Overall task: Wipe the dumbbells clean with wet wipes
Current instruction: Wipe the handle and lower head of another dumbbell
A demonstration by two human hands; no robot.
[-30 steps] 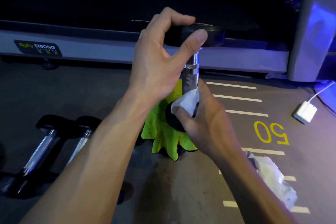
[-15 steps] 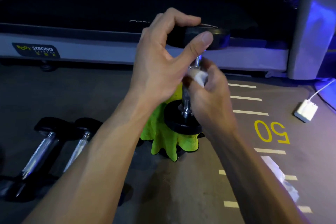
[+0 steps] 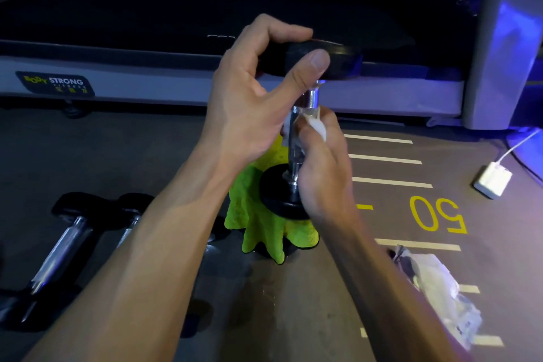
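A dumbbell with black end plates and a chrome handle stands upright in mid-frame. My left hand grips its top plate, thumb on the near rim. My right hand curls round the chrome handle and holds a white wet wipe against it. The lower plate rests over a bright green cloth on the floor. Two more dumbbells lie on the floor at the left.
A treadmill runs across the back, with a grey upright post at the right. A white charger block with its cable lies on the floor at right. A crumpled wipes packet lies at lower right, near painted lines and a yellow "50".
My right hand slid the wipe up the chrome handle from just above the lower plate, then settled a little lower. My left hand has kept its grip on the top plate.
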